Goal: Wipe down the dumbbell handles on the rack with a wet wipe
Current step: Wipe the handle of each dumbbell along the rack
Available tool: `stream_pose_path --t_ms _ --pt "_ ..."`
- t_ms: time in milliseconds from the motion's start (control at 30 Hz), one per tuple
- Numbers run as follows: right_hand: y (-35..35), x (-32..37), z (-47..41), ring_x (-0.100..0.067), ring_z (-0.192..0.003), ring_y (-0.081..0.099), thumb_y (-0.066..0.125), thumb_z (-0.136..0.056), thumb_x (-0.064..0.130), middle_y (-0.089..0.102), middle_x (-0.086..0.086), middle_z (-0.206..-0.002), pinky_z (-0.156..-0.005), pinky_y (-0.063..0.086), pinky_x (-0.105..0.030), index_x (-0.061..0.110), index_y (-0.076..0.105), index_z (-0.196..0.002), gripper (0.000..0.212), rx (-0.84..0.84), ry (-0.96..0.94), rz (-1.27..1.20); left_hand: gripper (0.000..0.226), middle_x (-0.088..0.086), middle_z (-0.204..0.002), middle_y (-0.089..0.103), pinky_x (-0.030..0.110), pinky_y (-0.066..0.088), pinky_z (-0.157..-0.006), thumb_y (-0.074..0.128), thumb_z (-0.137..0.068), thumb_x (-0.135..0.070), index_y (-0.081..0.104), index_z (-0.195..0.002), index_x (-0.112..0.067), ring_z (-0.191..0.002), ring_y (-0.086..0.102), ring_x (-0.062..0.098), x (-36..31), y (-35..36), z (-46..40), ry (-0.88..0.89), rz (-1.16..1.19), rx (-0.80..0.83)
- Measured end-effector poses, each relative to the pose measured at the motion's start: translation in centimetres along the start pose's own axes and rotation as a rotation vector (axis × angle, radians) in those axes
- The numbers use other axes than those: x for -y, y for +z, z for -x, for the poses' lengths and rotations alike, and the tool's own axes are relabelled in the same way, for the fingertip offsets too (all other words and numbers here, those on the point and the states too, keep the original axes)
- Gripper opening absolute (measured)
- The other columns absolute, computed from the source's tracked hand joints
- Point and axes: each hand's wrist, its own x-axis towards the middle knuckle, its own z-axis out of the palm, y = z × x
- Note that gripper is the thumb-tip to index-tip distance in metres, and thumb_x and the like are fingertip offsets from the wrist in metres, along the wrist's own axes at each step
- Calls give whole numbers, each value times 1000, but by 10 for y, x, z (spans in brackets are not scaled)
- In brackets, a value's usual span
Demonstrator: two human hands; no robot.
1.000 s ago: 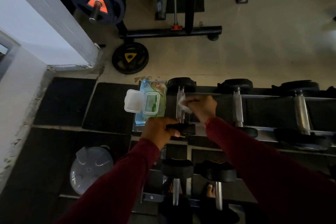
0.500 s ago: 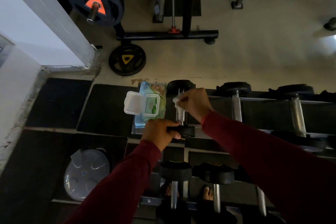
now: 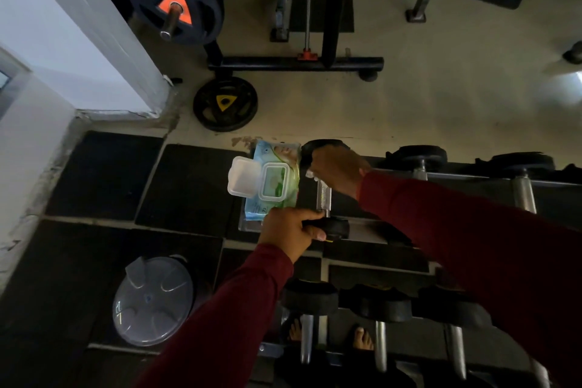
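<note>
Head view: dumbbell handle [image 3: 323,195] wiped on the top tier of the rack [image 3: 368,231].

The near end weight [image 3: 333,228] is gripped by the left hand [image 3: 288,231]. The far end of the handle is enclosed by the right hand [image 3: 338,168], fingers curled round the wet wipe [image 3: 310,174]. The wipe pack [image 3: 274,181], lid open, is positioned just left of the dumbbell.

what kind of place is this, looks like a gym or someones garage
Most likely a small gym or home weight room. A rack holds a row of dumbbells, a weight plate leans by a machine's base on the floor, another plate sits loaded on a bar, and black rubber mats cover the floor.
</note>
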Motion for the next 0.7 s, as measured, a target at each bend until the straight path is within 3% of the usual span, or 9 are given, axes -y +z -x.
stream_pose_path --t_ms 67,133,200,300,367,467,567,700 --pt "-1 -1 5 -17 -75 66 54 -97 10 70 -3 -85 -68 51 -25 8 72 -90 19 44 -11 89 42 -9 -112 73 32 46 -106 87 -67 -29 76 -107 -32 -110 63 6 1 0 -1 6 -9 10" --pt "-1 4 13 -4 -60 54 55 -97 12 62 5 -75 -61 43 -15 11 68 -78 23 145 -52 90 43 -9 -113 73 31 46 -105 88 -67 -30 76 -108 -32 -111 63 6 2 0 -2 12 -11 13" --pt "-7 7 17 -4 -60 54 57 -97 18 64 4 -75 -67 46 -17 11 70 -77 25 181 -97 77 44 -9 -114 73 30 45 -106 88 -68 -30 75 -110 -33 -112 62 6 2 1 -2 13 -22 14" --pt "-10 -12 11 -10 -67 67 58 -98 33 71 1 -76 -74 55 -29 11 73 -85 29 113 -55 17 43 -9 -116 72 28 43 -108 85 -72 -29 74 -113 -32 -113 61 5 2 2 -2 5 -33 39" --pt "-9 -14 14 -14 -74 67 53 -98 21 68 -2 -82 -74 56 -35 14 71 -89 22 24 2 38 43 -9 -117 71 28 42 -108 84 -73 -29 73 -115 -32 -114 60 6 0 0 -2 -21 -34 55" --pt "-7 -7 38 -6 -64 60 53 -101 28 62 3 -75 -67 52 -23 21 64 -75 30 -42 45 -72 44 -8 -114 72 26 44 -105 84 -73 -31 72 -116 -33 -108 62 7 -4 -1 -1 -43 -55 65" --pt "-7 -14 59 -7 -81 68 64 -95 28 74 -1 -98 -79 54 -21 16 73 -102 17 -12 79 -181 44 -8 -110 73 22 46 -98 85 -71 -32 73 -114 -32 -103 63 8 -12 -3 -2 -64 -103 56" --pt "-19 -43 89 -11 -104 64 62 -97 23 66 0 -121 -94 51 -27 20 61 -131 34 -49 292 -426 37 -7 -109 71 24 52 -92 80 -76 -26 72 -112 -29 -100 65 9 -28 3 -1 -74 -145 72"
